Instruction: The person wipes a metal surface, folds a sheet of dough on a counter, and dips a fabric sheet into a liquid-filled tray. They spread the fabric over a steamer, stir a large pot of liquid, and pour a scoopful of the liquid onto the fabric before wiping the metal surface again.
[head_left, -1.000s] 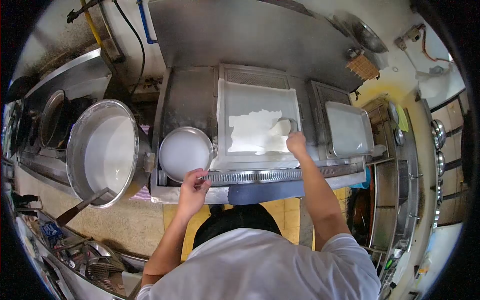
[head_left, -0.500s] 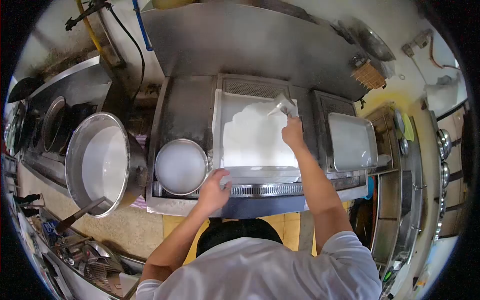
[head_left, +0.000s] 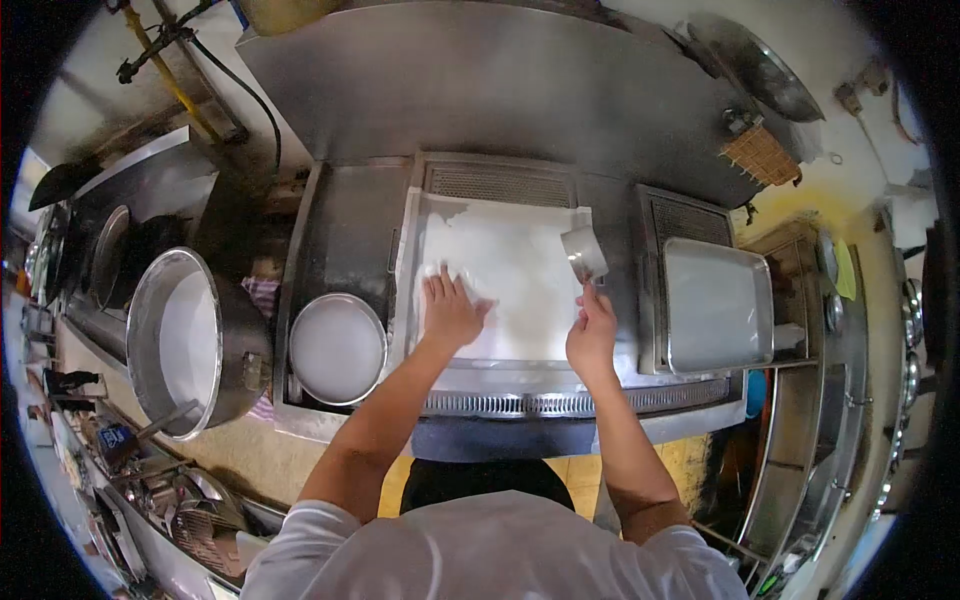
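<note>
A white, wet-looking layer [head_left: 515, 300] covers most of the pale cloth-like sheet [head_left: 402, 300] on the steamer top in front of me. My left hand [head_left: 452, 312] reaches over the left part of this layer, its fingers spread and thumb out to the right, fingertips right at the white surface. In my right hand [head_left: 592, 335] is the handle of a metal dipper [head_left: 584, 253]. The dipper's cup is tilted over the sheet's right edge. A round metal pan of white liquid [head_left: 338, 348] stands to the left of the sheet.
A large metal pot [head_left: 190, 345] of white liquid stands at the left, with a handled tool [head_left: 165, 420] leaning in it. On the right lies a rectangular metal tray [head_left: 718, 305]. Behind rises a steel splash wall [head_left: 490, 80]; a wicker basket [head_left: 762, 155] hangs at the right.
My left hand has moved up and forward from the front edge onto the white layer. The dipper has swung down to the right edge, and the white layer spreads further left and back.
</note>
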